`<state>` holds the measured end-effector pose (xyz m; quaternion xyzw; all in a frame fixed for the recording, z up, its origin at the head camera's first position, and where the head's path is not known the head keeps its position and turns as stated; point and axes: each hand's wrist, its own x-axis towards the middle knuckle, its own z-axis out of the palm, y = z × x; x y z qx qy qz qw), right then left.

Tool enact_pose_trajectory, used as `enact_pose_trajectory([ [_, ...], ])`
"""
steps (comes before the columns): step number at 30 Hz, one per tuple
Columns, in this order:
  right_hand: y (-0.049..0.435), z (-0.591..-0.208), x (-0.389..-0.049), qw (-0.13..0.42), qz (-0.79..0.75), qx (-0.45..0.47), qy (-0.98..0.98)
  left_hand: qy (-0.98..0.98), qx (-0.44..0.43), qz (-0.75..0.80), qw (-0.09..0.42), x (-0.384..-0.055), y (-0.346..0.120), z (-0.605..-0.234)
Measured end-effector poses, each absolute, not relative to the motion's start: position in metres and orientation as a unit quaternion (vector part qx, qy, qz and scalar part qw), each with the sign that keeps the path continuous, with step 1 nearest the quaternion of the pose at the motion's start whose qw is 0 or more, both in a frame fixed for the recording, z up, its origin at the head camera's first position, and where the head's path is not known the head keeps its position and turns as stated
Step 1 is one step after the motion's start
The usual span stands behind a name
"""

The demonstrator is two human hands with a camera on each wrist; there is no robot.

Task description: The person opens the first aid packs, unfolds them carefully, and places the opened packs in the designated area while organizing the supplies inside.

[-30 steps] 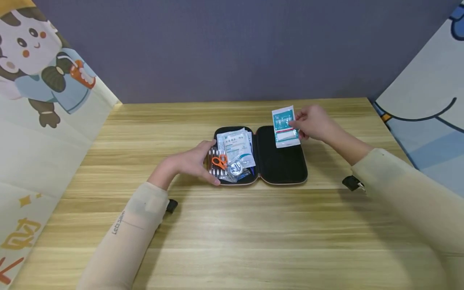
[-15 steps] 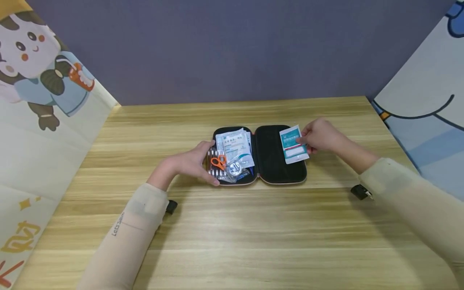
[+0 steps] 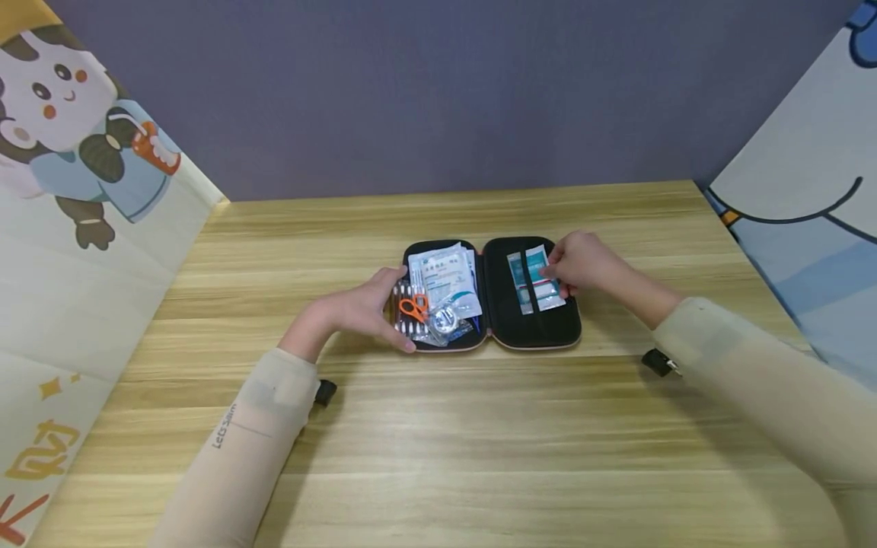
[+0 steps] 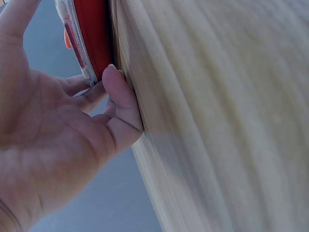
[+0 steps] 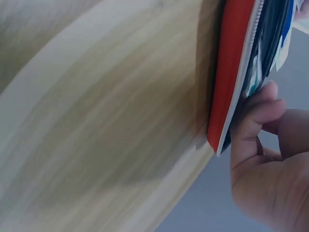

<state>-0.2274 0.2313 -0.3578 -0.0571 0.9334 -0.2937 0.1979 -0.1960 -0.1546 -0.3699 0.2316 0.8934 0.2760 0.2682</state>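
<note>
A zip case with a black inside and a red outer shell lies unfolded on the table, like a small first-aid kit. My left hand holds its left side, thumb at the near corner and fingers toward the far one. With thumb and fingers, my right hand pinches a teal-and-white packet at its right edge. The packet lies over the right half, tucked under a black elastic strap. In the right wrist view, my fingers are bent close against the case's red-and-white edge.
The left half bears a white packet, orange-handled scissors, cotton swabs and a round silver-white item in clear wrap. A wood-grain table meets a grey-blue back panel, with printed side panels left and right.
My right hand has brought the teal-and-white packet down from above the case onto its right half, then left under the strap. My left hand has stayed at the case's left side.
</note>
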Motion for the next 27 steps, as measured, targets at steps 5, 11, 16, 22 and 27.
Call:
enact_pose_trajectory([
  [5,0.22,-0.363,-0.227,0.2,-0.301,-0.06,0.93,0.893,0.231,0.278,0.269,-0.195,-0.154,-0.369],
  [11,0.209,-0.368,-0.227,0.187,-0.34,-0.048,0.92,0.894,0.232,0.275,0.269,-0.196,-0.154,-0.369],
  [16,0.207,-0.368,-0.226,0.188,-0.351,-0.047,0.916,0.894,0.233,0.272,0.268,-0.196,-0.153,-0.37],
  [22,0.212,-0.361,-0.225,0.188,-0.311,-0.051,0.93,0.893,0.232,0.276,0.27,-0.197,-0.153,-0.37],
  [27,0.211,-0.361,-0.227,0.191,-0.318,-0.041,0.928,0.893,0.23,0.276,0.271,-0.196,-0.154,-0.37],
])
